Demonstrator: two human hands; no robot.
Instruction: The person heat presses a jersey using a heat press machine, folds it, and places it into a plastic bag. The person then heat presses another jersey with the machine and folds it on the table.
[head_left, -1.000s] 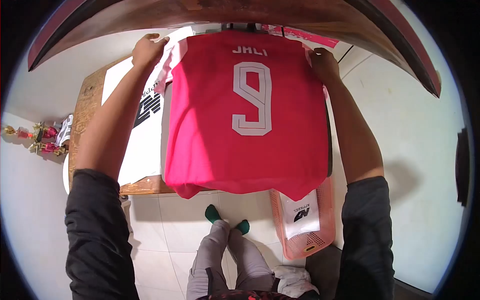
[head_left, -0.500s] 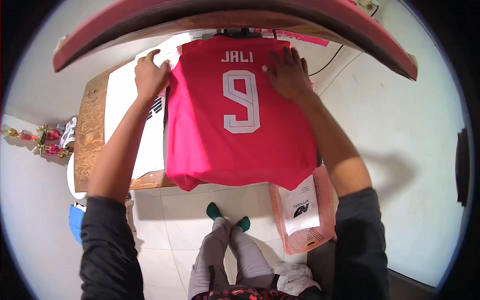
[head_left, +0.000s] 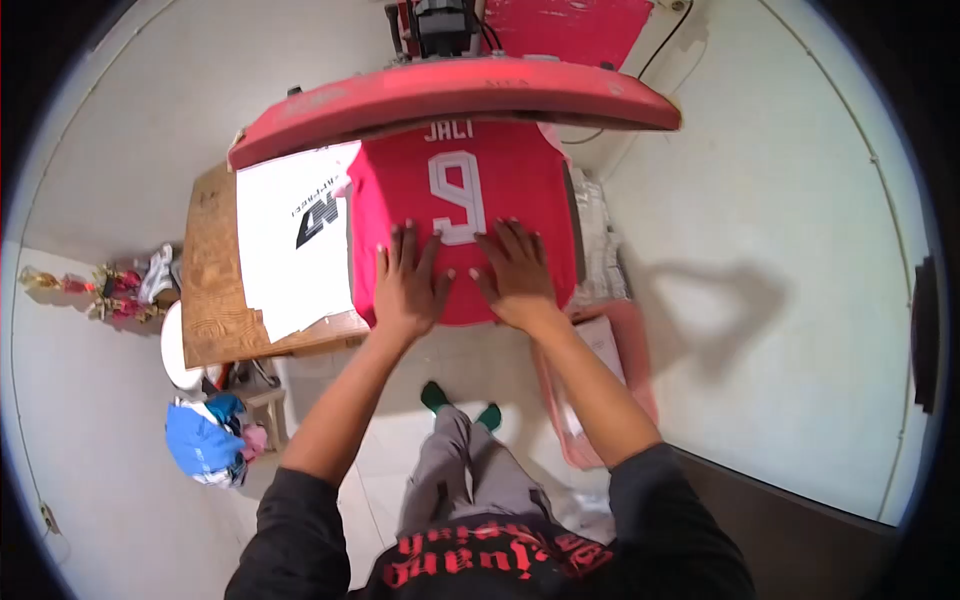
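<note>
A red jersey (head_left: 395,180) lies spread out, with a white number 9 and the name JALI on it. Both hands rest on its lower part. My left hand (head_left: 408,285) is flat on the fabric with fingers spread, just left of the digit's lower end. Palm down, my right hand (head_left: 517,270) lies to the right of that digit, fingers also stretched out. Above the jersey's far end hangs the red upper plate of a heat press (head_left: 450,100), covering the top of the jersey and part of the lettering.
White printed sheets or bags (head_left: 290,270) lie on the wooden table (head_left: 210,290) at left. A pink basket (head_left: 640,350) with white packages stands below right. Blue cloth (head_left: 200,440) sits in a pile at lower left. A white wall (head_left: 780,220) borders the right side.
Both hands have moved from the jersey's shoulder area down to its lower part and closer together. The view has shifted, showing more of the press above and the floor.
</note>
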